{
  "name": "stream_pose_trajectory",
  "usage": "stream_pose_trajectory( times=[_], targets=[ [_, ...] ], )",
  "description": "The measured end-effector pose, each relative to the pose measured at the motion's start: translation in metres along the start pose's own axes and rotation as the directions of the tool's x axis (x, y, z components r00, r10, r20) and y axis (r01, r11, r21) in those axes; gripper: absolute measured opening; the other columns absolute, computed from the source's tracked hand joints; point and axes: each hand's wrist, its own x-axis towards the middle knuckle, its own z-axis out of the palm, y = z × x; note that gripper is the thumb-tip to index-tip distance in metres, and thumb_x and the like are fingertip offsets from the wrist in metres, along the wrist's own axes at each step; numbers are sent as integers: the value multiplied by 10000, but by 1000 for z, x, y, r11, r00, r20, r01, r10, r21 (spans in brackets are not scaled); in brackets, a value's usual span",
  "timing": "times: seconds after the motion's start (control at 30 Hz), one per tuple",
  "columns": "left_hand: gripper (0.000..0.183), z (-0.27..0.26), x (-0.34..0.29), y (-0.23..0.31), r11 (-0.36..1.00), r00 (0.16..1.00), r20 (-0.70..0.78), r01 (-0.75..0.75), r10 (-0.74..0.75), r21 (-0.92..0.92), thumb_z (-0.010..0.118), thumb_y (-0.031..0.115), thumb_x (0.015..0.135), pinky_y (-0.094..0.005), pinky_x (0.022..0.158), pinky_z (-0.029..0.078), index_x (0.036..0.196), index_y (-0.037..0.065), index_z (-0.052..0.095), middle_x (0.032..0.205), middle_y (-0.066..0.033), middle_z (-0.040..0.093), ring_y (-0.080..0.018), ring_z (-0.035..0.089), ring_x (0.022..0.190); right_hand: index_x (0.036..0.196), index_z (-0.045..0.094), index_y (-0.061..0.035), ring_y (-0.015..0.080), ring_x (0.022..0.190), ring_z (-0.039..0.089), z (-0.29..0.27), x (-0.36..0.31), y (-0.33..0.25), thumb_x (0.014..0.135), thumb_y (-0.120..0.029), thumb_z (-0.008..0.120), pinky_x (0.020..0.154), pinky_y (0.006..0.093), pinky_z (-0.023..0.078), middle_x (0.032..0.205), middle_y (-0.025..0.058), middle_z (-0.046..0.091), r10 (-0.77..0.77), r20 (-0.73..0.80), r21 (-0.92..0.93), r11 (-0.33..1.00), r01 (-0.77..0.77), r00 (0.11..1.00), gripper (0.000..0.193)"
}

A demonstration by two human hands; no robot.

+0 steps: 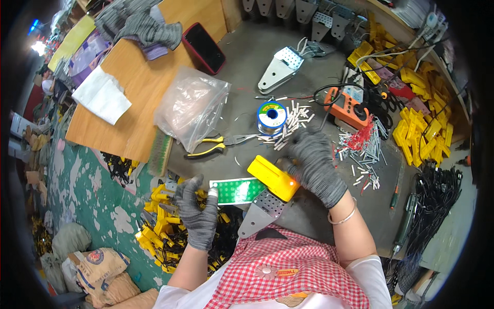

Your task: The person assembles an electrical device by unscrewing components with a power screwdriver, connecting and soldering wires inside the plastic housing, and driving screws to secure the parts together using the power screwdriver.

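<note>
Both my hands wear grey knit gloves. My left hand [198, 213] has its thumb and finger at the left end of a green sheet of round stickers [235, 191], pinching it. My right hand [315, 167] is curled, its fingertips at the upper right edge of a yellow plastic casing [272, 177]. The casing lies tilted over the sheet's right end and over a perforated grey metal bracket [262, 212]. That bracket points down toward my red checked apron [293, 262]. The fingers' undersides are hidden.
Beyond my hands are pliers [218, 146], a solder spool [271, 117], white tubes [297, 119], an orange tool [346, 108] and another bracket [280, 69]. Yellow casings [422, 136] and black cables [432, 206] crowd the right. A plastic bag [190, 105] and phone [205, 48] lie left.
</note>
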Motion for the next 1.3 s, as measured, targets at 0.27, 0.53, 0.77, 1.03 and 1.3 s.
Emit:
stream_pose_trajectory(
  times=[0.27,0.53,0.77,1.03,1.3],
  targets=[
    [381,38,7,48,808,823,212,-562,526,178,745,99,782,-440,944,429,1138,57,614,1130,-149,590,-332,539,1060,906,689,-42,285,945,591,-48,-11,19,745,-144,731,914,421,444,954,116,630,106,-156,272,960,-61,982,196],
    [651,133,2,94,585,583,583,-782,566,214,705,300,802,-486,886,450,1340,3,492,1144,-207,577,-369,575,1023,1117,643,-18,305,940,638,-50,-20,157,898,-70,625,851,365,500,982,159,658,447,-473,291,893,-344,759,226],
    [782,66,2,125,803,719,590,-565,367,190,710,169,758,-443,750,526,1441,45,349,886,-164,660,-336,672,798,1071,664,-21,237,881,656,-77,-46,100,957,-166,593,800,352,504,953,141,677,412,-463,389,890,-238,785,197],
    [561,-118,-12,71,950,588,754,268,-292,159,866,91,631,-306,786,522,1142,72,633,940,-17,692,-127,637,862,1056,698,-8,202,917,660,-150,-57,-7,896,-115,684,829,347,520,969,101,711,-74,35,745,666,23,997,194],
    [386,-183,-106,-218,165,733,351,-316,-583,934,724,244,726,-487,949,451,1111,232,691,1181,-81,660,-269,593,1160,965,728,-19,196,913,680,-206,-80,-41,830,-121,742,835,337,529,1002,96,710,-109,58,842,539,10,992,170]
  ],
)
